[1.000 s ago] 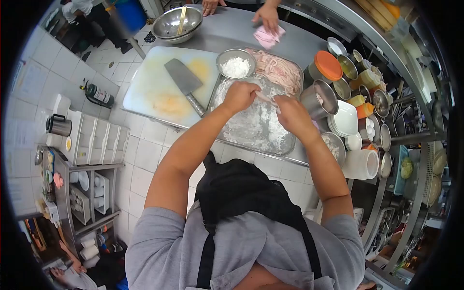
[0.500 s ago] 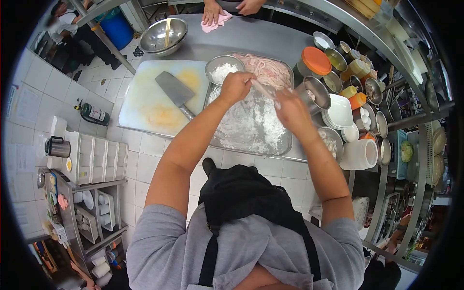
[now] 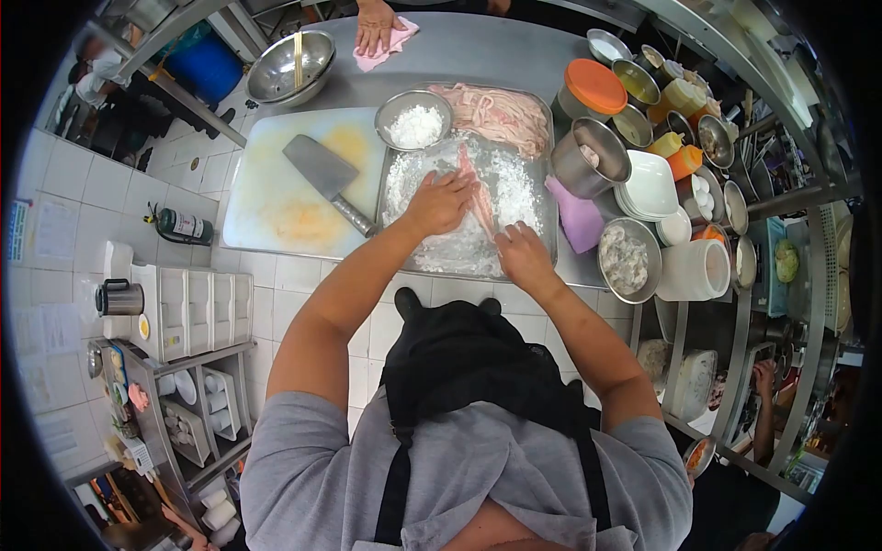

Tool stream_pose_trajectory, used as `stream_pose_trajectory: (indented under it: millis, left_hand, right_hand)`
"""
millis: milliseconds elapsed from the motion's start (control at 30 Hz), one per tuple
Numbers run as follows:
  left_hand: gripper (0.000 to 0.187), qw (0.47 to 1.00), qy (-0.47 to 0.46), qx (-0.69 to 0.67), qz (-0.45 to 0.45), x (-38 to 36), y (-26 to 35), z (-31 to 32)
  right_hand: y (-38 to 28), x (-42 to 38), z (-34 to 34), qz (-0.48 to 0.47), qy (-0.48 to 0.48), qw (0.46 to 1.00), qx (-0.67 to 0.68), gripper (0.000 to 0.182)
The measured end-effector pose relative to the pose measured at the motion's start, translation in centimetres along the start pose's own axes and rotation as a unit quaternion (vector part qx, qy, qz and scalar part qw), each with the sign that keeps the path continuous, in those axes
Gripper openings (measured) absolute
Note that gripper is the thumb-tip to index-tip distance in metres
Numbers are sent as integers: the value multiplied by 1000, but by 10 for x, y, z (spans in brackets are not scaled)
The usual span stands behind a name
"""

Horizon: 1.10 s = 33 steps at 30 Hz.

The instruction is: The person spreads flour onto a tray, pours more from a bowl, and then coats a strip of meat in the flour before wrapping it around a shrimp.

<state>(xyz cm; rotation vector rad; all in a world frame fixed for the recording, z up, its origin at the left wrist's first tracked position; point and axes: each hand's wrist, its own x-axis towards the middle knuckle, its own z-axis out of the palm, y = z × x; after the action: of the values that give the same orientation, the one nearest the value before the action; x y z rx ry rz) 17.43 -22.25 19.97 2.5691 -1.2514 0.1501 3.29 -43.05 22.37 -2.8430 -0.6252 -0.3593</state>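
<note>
A long strip of pale pink raw meat (image 3: 481, 204) lies on the floured metal tray (image 3: 548, 197). My left hand (image 3: 441, 202) rests on the tray with its fingers stretched out flat, their tips touching the strip's side. At the strip's near end, my right hand (image 3: 524, 253) has its fingers closed on the meat. White flour (image 3: 514, 197) is spread over the tray around both hands. A metal bowl of flour (image 3: 414, 122) sits at the tray's far left corner, beside a pile of raw meat strips (image 3: 496, 118).
Left of the tray, a cleaver (image 3: 323, 171) lies on a white cutting board (image 3: 266, 184). Bowls, a steel pot (image 3: 602, 170), white plates (image 3: 648, 186) and an orange-lidded tub (image 3: 595, 87) crowd the right. Across the table, another person's hand (image 3: 377, 26) rests on a pink cloth (image 3: 390, 48).
The strip was held up between both hands; now it lies on the tray. My left hand has flattened beside it, and my right hand has come down nearer to me.
</note>
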Motion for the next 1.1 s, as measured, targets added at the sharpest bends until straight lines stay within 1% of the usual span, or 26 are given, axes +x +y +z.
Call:
stream_pose_trajectory:
  millis: [33,133,167,233,367,433,467,533,600,633,667,700,733,767,800,833,867,933,1000,1067,1100]
  left_hand:
    - [43,1000,-14,15,-3,1,-4,4]
    - [44,999,-11,45,9,7,-15,10]
    - [44,999,-12,46,10,9,-17,12]
    - [45,998,-39,56,-5,15,-22,10]
    - [46,997,-27,74,-11,18,-26,15]
    - [48,996,13,85,-28,18,-17,13]
    - [48,996,14,86,-27,17,-9,13]
    - [50,990,106,40,-88,4,25,2]
    - [52,997,-20,-64,-29,-21,35,16]
    - [51,994,-56,-93,-8,-29,44,8]
    - [50,995,-16,-67,70,-40,45,3]
    - [50,995,-19,-69,67,-41,39,2]
    - [51,998,-17,-38,55,-38,32,7]
    - [51,999,-13,-8,44,-30,24,10]
    - [52,999,-39,-3,34,-21,16,6]
    - [52,999,-19,13,37,-16,5,12]
    - [51,999,-19,32,33,-9,0,9]
    - [51,999,-23,40,24,1,-14,11]
    - [51,998,-27,49,21,8,-23,9]
    - [52,994,-76,79,-3,17,-27,4]
    - [52,994,-77,77,2,22,-32,8]
  right_hand:
    - [1,0,-3,1,-1,1000,1,16]
    - [2,-4,-8,-5,-3,1000,-3,16]
    - [2,-6,-7,-8,-17,1000,6,16]
    - [2,-8,-4,-13,-30,999,15,16]
    - [-3,-11,-4,-3,-38,999,12,14]
    - [-8,-12,-5,0,-36,999,-1,14]
    - [-10,-11,-6,6,-50,999,-7,15]
    - [-13,-17,-8,13,-62,998,-15,15]
    - [-17,-22,-1,48,-110,992,-28,17]
    - [-19,-23,8,28,24,997,-73,17]
    - [-18,-12,-1,51,-32,997,-48,17]
    - [-27,-17,-12,78,-108,991,-13,18]
    - [-33,-21,-18,80,-119,990,-8,18]
    - [-34,-17,-23,68,-108,992,-5,18]
    - [-34,-16,-24,58,-98,993,-2,18]
    - [-36,-21,-21,61,-109,992,3,18]
    - [-36,-24,-17,48,-106,993,-4,18]
    - [-38,-24,-16,23,-81,996,-12,16]
    - [-43,-24,-20,29,-97,995,-7,17]
    - [-46,-25,-25,39,-112,993,-6,18]
    - [-47,-25,-26,47,-119,992,1,18]
